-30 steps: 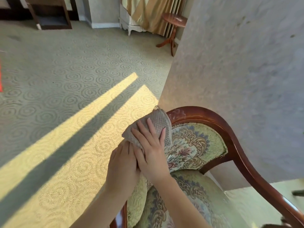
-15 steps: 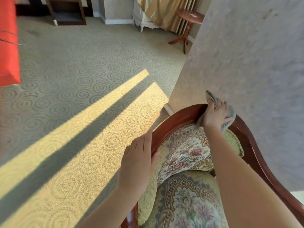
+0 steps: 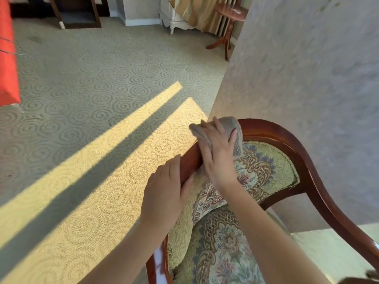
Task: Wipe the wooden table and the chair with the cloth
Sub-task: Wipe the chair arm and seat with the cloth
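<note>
**Inspector:** Your right hand (image 3: 218, 154) lies flat on the cloth (image 3: 235, 130), fingers spread and pressing it onto the curved wooden top rail of the chair (image 3: 287, 138). The cloth is grey-beige and bunched; it drapes over the rail at the chair back's upper left corner, with one edge hanging onto the patterned upholstery.

**Operator:** And my other hand?

**Inspector:** Your left hand (image 3: 166, 193) is closed around the chair's frame just below the cloth, fingers wrapped over the outer side, thumb on the upholstered side. It touches wood, not cloth. Your two hands are near each other but not touching.

**Operator:** Is the right hand gripping the cloth or only pressing it?

**Inspector:** The fingers curl slightly over the bunched fabric, holding it against the rail. Whether the thumb pinches it from beneath, I cannot tell; it is hidden.

**Operator:** Where is the table?

**Inspector:** A small round wooden table (image 3: 231, 11) on a pedestal stands well beyond the chair, by a wall corner (image 3: 307, 68), next to a gold curtain (image 3: 196, 11). The chair stands close against that wall. Bands of sunlight cross the swirl-patterned carpet (image 3: 102, 78) on the chair's left side. A red object (image 3: 7, 58) shows far left of the chair, cut off by the frame edge.
</note>
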